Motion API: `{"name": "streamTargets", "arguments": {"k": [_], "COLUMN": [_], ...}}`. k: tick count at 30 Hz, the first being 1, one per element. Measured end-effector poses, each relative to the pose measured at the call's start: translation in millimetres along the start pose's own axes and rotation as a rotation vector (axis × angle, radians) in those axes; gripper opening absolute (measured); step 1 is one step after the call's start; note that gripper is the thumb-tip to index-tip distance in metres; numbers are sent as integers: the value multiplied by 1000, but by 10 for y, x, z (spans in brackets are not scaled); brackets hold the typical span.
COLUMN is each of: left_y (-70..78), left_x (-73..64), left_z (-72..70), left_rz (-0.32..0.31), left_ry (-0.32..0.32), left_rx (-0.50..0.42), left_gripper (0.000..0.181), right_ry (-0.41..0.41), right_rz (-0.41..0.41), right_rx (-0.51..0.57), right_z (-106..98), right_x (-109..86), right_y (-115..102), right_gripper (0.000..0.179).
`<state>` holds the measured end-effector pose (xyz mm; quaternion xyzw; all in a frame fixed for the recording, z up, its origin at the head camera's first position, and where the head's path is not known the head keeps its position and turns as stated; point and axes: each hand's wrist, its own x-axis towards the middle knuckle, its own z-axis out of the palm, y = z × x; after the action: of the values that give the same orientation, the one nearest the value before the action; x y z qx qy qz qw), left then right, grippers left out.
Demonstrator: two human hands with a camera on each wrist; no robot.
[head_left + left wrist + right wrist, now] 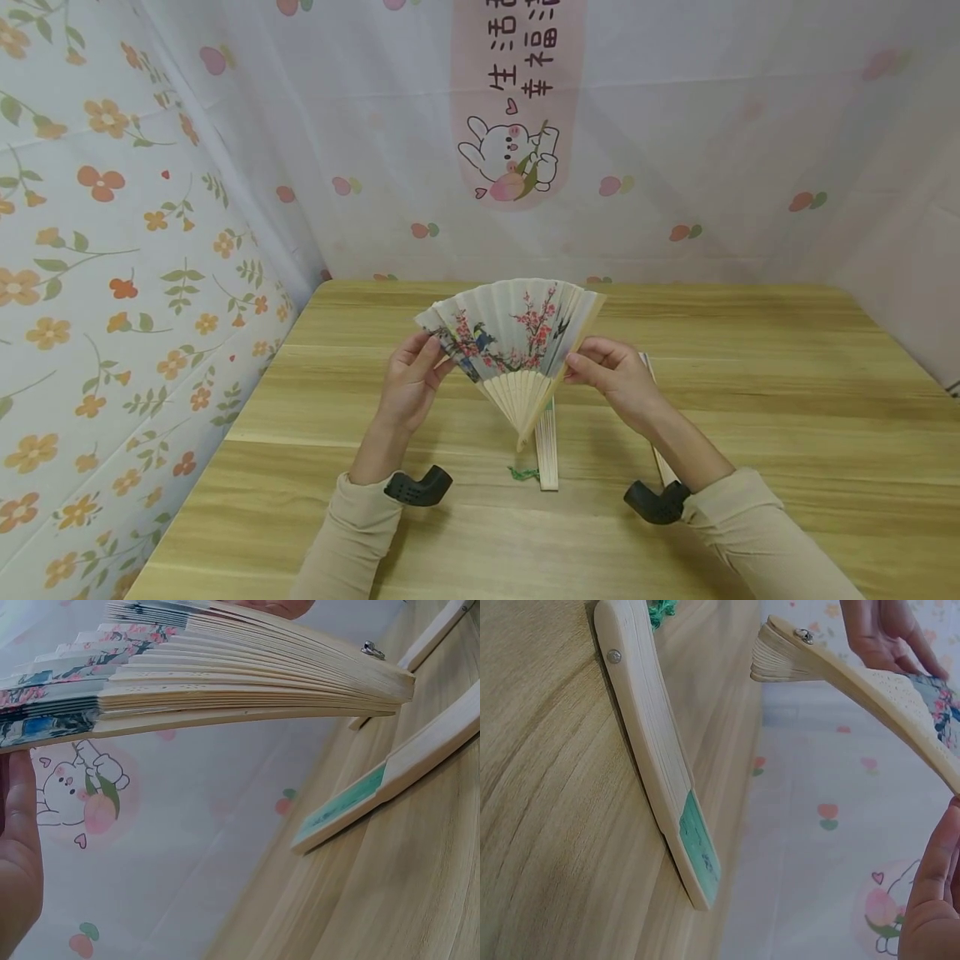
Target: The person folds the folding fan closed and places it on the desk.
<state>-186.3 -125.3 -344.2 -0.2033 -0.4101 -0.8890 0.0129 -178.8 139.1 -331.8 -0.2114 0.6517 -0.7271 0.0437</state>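
Note:
A folding fan (498, 333) with pink blossoms and a bird painted on pale cloth is spread part way, its pivot end pointing down. At its left edge, my left hand (412, 375) pinches the outer rib between thumb and fingers. My right hand (611, 379) pinches the opposite outer rib (900, 724). The fan is held up above the table, and its bare wooden ribs (247, 682) show fanned out in the left wrist view. Below it lies a closed folding fan (649, 742) with green cloth and a green tassel (523, 473).
Another closed fan (663, 467) lies partly hidden under my right forearm. The wooden table (780, 367) ends at a white printed curtain (675, 133) behind, and a flowered curtain (112, 317) hangs on the left. Black wrist cameras (418, 486) sit at both cuffs.

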Motion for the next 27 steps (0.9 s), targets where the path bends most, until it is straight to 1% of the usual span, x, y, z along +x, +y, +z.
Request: {"name": "streamTargets", "arguments": {"k": [3, 11, 17, 22, 27], "left_y": [-7, -24, -31, -44, -68], "left_x": [0, 5, 7, 10, 14], "left_z": [10, 24, 47, 48, 42], "left_rz": [-1, -3, -11, -16, -18], "left_ry": [-2, -37, -77, -123, -165], "left_rx": [10, 4, -51, -91, -103], "left_gripper": [18, 17, 18, 19, 21], "right_ry": [4, 11, 3, 13, 22], "right_rz": [16, 36, 29, 39, 55], "right_rx": [-3, 2, 17, 2, -8], "right_z": [4, 3, 1, 15, 27], "right_x": [-4, -13, -13, -12, -13], "right_y": [7, 28, 38, 44, 56], "right_gripper": [14, 13, 15, 14, 12]}}
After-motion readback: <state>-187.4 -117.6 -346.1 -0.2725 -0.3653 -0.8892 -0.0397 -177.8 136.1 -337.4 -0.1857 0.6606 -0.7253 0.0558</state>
